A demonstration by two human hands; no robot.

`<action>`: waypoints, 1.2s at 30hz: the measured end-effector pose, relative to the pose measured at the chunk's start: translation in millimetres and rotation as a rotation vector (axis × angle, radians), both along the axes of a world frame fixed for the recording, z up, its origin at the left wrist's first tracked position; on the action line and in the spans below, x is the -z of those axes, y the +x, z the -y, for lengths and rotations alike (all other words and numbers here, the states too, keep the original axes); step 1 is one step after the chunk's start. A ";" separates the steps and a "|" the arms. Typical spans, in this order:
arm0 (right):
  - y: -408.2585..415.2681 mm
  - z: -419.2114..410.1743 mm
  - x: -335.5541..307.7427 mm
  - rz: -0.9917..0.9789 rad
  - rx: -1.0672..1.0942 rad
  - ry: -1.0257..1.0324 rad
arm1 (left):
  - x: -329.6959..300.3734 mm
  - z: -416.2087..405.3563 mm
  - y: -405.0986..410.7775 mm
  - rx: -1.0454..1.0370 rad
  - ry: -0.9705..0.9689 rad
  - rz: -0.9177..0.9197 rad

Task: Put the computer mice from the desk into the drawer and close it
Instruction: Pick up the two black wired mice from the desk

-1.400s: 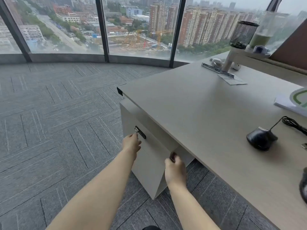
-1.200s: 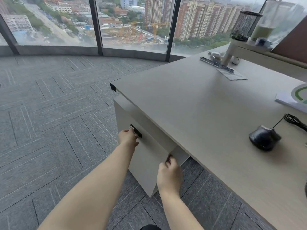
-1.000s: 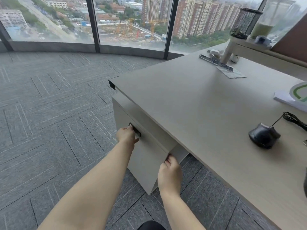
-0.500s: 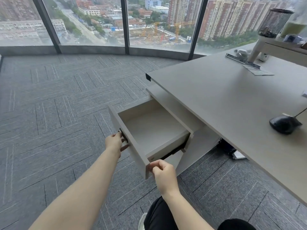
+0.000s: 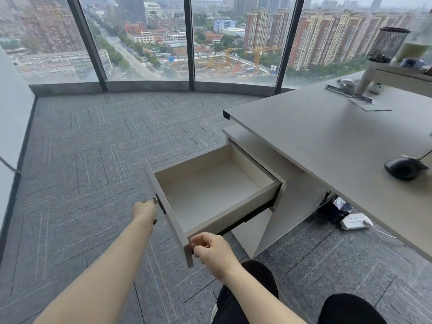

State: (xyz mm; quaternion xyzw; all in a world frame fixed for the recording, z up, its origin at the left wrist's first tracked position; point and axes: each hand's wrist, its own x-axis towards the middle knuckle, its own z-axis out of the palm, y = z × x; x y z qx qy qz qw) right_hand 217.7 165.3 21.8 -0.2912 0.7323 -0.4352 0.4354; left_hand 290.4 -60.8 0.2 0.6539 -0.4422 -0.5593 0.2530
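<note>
The pale wooden drawer stands pulled far out from under the desk, and its inside is bare. My left hand grips the metal handle on the drawer front. My right hand holds the near corner of that front panel with curled fingers. One black wired computer mouse lies on the desk at the right edge of the view, well away from both hands.
A power strip and dark cables lie on the grey carpet under the desk. At the desk's far end are a ruler-like strip, a paper, a raised shelf and a mesh pen cup. My knees show at the bottom.
The drawer went from shut to fully pulled out toward me. Both hands stayed on its front and moved back with it, and my view backed away from the desk.
</note>
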 end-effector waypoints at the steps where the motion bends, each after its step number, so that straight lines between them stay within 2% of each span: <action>1: -6.6 -3.7 -8.3 -0.033 0.024 -0.013 | -13.3 -5.2 -2.5 0.017 -0.119 0.109; 3: -28.6 -15.2 -30.8 -0.096 0.126 -0.077 | -51.2 -25.9 -18.3 0.068 -0.410 0.164; 5: -60.5 -34.9 -58.6 -0.212 0.269 -0.172 | -87.9 -53.7 -48.3 0.165 -0.617 0.056; 8: -113.9 -83.6 -103.3 -0.419 0.511 -0.302 | -123.5 -102.5 -111.2 0.402 -0.739 -0.121; 10: -149.2 -124.5 -128.1 -0.608 0.684 -0.309 | -136.6 -144.5 -157.5 0.588 -0.773 -0.199; 13: -201.7 -190.0 -145.5 -0.959 0.910 -0.149 | -146.6 -210.8 -225.6 0.836 -0.762 -0.261; 15: -233.6 -228.1 -144.4 -1.083 0.990 0.069 | -148.5 -251.5 -269.0 0.997 -0.759 -0.250; 19: -277.9 -273.3 -133.9 -0.976 0.957 0.480 | -148.9 -317.6 -342.6 1.194 -0.794 -0.117; 23: -300.0 -285.3 -122.8 -0.875 0.898 0.638 | -141.2 -353.5 -399.0 1.256 -0.871 0.042; 26: -307.0 -287.3 -117.9 -0.883 0.874 0.668 | -133.8 -362.3 -424.3 1.258 -0.994 0.240; 28: -310.9 -289.8 -118.9 -0.888 0.858 0.656 | -130.2 -364.0 -430.3 1.221 -1.078 0.289; 31: -314.3 -293.8 -118.3 -0.877 0.826 0.559 | -132.2 -357.8 -423.9 1.139 -1.047 0.175; 36: -303.3 -274.3 -146.9 -0.962 0.877 0.124 | -179.4 -321.4 -386.3 0.894 -1.022 -0.233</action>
